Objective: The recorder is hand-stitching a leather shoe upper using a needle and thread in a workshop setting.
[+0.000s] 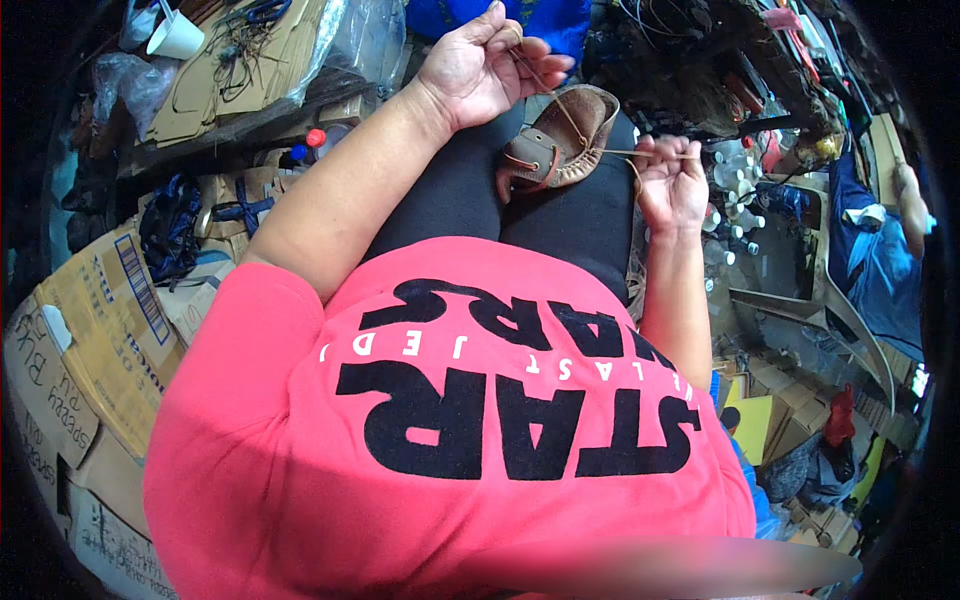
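A brown leather shoe upper (533, 150), with eyelets and a reddish-brown lace, rests on my lap between my thighs. From its opening a tan cord (566, 112) runs up to my left hand (487, 62), whose fingers are closed on it above and left of the shoe. To the right of the shoe, my right hand (672, 185) pinches another stretch of the cord, drawn nearly straight and level. Neither palm touches the leather. Whether the two stretches are one length of cord, I cannot tell.
At the upper left, flat cardboard pieces (215, 75) lie by a white cup (176, 36). Cardboard boxes (110, 310) crowd the left. Several small bottles (738, 175) stand right of my right hand. A blue cloth (885, 275) hangs at the far right.
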Tool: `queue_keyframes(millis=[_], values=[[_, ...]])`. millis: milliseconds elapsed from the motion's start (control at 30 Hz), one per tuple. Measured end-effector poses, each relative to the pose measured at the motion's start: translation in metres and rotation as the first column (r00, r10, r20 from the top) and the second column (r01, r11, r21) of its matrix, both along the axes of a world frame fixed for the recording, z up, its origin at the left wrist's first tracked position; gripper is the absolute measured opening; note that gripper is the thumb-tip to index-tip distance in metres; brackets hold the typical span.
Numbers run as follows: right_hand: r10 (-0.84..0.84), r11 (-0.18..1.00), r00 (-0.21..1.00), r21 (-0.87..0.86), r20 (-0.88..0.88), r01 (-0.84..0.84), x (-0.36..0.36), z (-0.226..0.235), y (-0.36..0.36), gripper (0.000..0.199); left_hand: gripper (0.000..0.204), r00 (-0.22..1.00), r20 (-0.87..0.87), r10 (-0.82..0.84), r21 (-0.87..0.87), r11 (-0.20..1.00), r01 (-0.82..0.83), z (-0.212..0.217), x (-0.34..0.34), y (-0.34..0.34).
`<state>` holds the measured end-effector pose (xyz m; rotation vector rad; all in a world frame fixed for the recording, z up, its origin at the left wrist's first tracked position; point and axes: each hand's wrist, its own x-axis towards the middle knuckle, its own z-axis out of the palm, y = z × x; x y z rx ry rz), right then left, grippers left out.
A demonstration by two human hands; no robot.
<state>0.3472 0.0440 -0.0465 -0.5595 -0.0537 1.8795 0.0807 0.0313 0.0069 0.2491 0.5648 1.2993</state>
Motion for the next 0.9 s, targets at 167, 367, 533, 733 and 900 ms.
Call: queue_keyframes(millis=[167,367,533,733,900], values=[[0.168,0.984,0.985,0.060,-0.027,-0.167,0.027,-0.009,-0.012,0.043,0.052,0.981,-0.126,-0.148,-0.064,0.988,0.141,-0.038,-0.029,0.011],[0.195,0.981,0.974,-0.010,0.111,-0.195,0.055,-0.029,-0.019,0.038,0.047,0.906,0.179,-0.384,0.058,0.923,0.380,-0.082,-0.059,0.038],[0.349,0.801,-0.056,-0.329,0.936,-0.500,0.126,-0.019,-0.042,0.057,0.051,0.222,-0.975,-0.028,-0.008,0.996,0.090,-0.035,-0.107,0.013],[-0.091,0.657,0.234,0.235,0.968,-0.717,0.027,0.051,0.004,0.053,0.038,-0.361,-0.801,0.477,0.112,0.712,0.693,0.010,0.024,-0.066],[-0.266,0.485,-0.204,-0.052,0.942,-0.873,-0.026,0.056,0.025,0.040,0.035,-0.361,-0.746,0.560,0.083,0.616,0.783,-0.014,0.022,-0.054]])
